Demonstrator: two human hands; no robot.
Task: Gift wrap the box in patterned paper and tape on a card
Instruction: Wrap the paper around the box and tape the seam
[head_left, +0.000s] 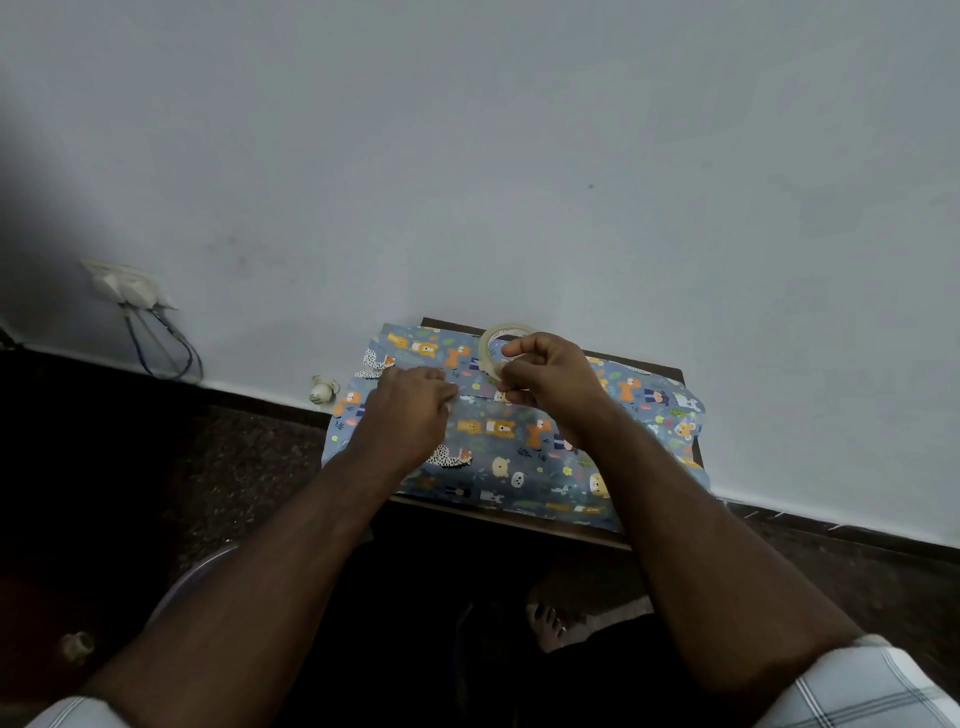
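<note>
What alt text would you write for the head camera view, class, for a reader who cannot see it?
A person's right hand holds a roll of clear tape while the left hand presses on blue animal-print wrapping paper folded over on a small dark table against a pale wall.

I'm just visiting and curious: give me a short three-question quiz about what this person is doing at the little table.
1. True or false: the right hand holds a roll of clear tape.
2. Where is the left hand? A) in the air beside the table B) on the patterned paper C) at the wall socket
3. Fill in: the paper shows cartoon ____ on a blue ground.

Key: 1 true; 2 B; 3 animals.
</note>
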